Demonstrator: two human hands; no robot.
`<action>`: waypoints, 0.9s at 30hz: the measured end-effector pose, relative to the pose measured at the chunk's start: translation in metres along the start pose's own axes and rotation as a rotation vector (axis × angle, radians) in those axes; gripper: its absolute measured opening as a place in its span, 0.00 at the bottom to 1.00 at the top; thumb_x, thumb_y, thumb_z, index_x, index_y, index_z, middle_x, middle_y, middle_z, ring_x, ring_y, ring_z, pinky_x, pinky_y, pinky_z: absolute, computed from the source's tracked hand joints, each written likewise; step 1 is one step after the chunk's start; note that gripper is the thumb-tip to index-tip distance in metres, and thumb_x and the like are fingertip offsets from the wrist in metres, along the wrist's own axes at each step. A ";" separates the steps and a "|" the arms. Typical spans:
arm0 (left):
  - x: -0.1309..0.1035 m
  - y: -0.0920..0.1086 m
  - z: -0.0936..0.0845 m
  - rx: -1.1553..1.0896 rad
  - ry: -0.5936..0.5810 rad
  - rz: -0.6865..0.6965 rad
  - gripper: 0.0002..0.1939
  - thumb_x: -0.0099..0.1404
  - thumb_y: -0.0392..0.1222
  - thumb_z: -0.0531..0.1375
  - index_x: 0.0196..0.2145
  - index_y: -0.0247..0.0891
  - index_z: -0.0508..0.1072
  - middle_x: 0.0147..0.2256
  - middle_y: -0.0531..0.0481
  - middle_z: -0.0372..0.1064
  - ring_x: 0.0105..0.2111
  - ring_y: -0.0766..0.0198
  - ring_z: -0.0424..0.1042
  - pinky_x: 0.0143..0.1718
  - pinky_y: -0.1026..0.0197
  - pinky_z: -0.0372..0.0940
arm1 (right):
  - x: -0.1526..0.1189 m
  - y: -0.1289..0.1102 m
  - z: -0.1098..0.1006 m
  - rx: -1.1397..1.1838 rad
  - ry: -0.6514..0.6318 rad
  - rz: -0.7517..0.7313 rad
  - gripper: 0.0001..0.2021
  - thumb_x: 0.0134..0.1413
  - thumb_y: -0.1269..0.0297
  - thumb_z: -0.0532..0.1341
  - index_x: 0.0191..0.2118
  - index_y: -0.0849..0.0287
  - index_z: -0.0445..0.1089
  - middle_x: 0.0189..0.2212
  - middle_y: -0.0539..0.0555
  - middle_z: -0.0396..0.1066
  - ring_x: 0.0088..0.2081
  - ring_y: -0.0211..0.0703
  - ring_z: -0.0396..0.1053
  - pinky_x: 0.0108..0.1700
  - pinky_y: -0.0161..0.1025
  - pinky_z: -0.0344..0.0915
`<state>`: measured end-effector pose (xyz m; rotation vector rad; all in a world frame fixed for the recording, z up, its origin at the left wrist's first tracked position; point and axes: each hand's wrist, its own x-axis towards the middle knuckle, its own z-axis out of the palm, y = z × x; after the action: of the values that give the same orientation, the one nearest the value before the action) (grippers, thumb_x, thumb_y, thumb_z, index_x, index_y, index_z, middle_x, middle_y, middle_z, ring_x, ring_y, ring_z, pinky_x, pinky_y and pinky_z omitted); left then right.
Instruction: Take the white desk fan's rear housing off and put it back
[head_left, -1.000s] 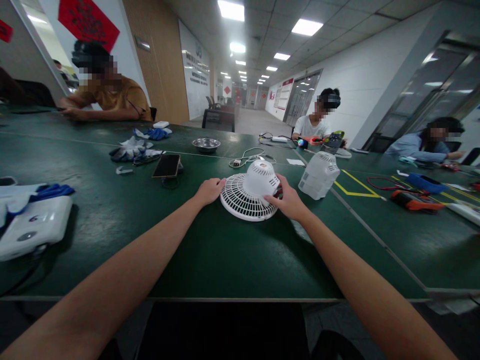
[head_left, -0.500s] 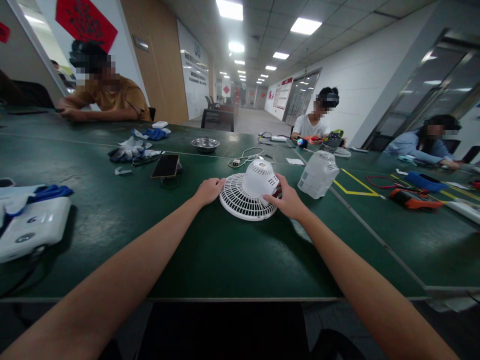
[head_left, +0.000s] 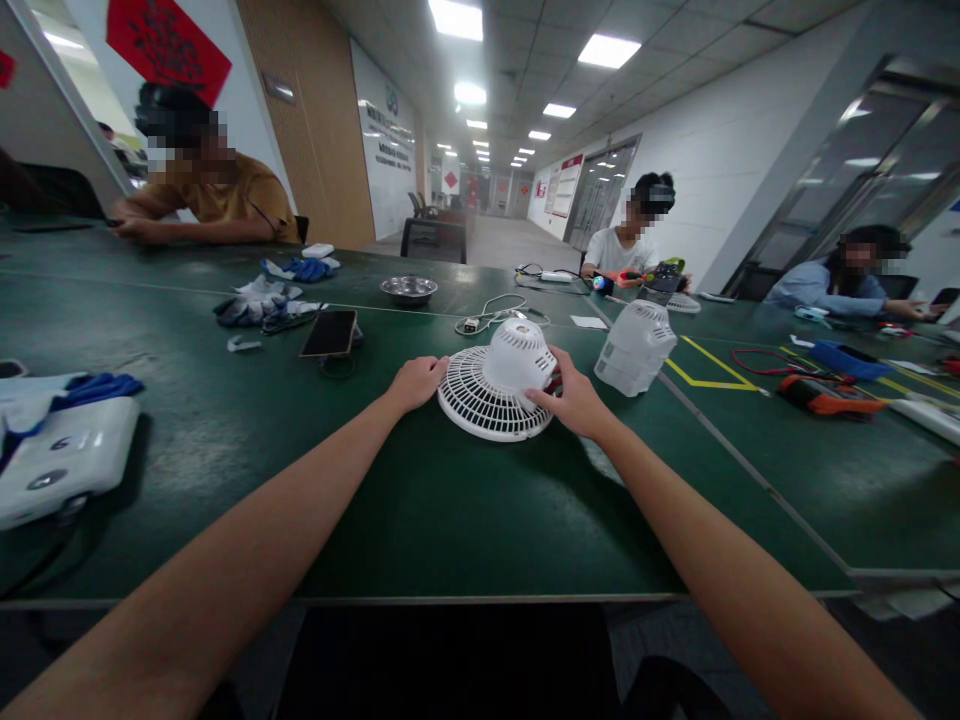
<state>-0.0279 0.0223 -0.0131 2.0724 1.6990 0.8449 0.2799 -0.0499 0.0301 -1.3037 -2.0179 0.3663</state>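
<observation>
Lying back from the near edge of the desk (head_left: 487, 530), the fan (head_left: 477, 398) points its dome (head_left: 514, 352) upward, grille flat. Left hand (head_left: 415, 384) grips the rim; right hand (head_left: 576, 400), the dome.

White device (head_left: 97, 465) at left: mark (head_left: 59, 446) resembling 6. Dark wall lettering (head_left: 393, 147), red poster (head_left: 210, 68) characters, right-wall board (head_left: 564, 187) text: illegible.

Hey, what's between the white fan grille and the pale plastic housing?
In the head view, the right hand, on the white dome, lies between the fan grille and the plastic housing; green tabletop shows between hand and housing.
</observation>
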 end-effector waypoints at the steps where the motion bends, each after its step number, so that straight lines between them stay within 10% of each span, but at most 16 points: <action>1: 0.000 0.000 0.000 -0.004 -0.002 -0.002 0.25 0.72 0.58 0.45 0.25 0.41 0.67 0.27 0.46 0.70 0.28 0.57 0.68 0.31 0.57 0.54 | 0.000 0.000 0.000 0.001 0.002 -0.001 0.41 0.52 0.50 0.68 0.67 0.55 0.53 0.51 0.63 0.72 0.42 0.53 0.75 0.48 0.55 0.72; 27: -0.011 0.015 -0.011 -0.238 0.113 0.074 0.24 0.74 0.55 0.44 0.28 0.39 0.68 0.29 0.48 0.69 0.31 0.59 0.67 0.35 0.58 0.59 | 0.001 0.004 0.003 0.182 0.110 0.097 0.48 0.37 0.51 0.74 0.64 0.56 0.56 0.45 0.59 0.76 0.40 0.53 0.75 0.46 0.53 0.72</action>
<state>-0.0242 0.0065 0.0013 1.9687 1.4999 1.1477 0.2803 -0.0475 0.0263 -1.2820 -1.7907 0.4998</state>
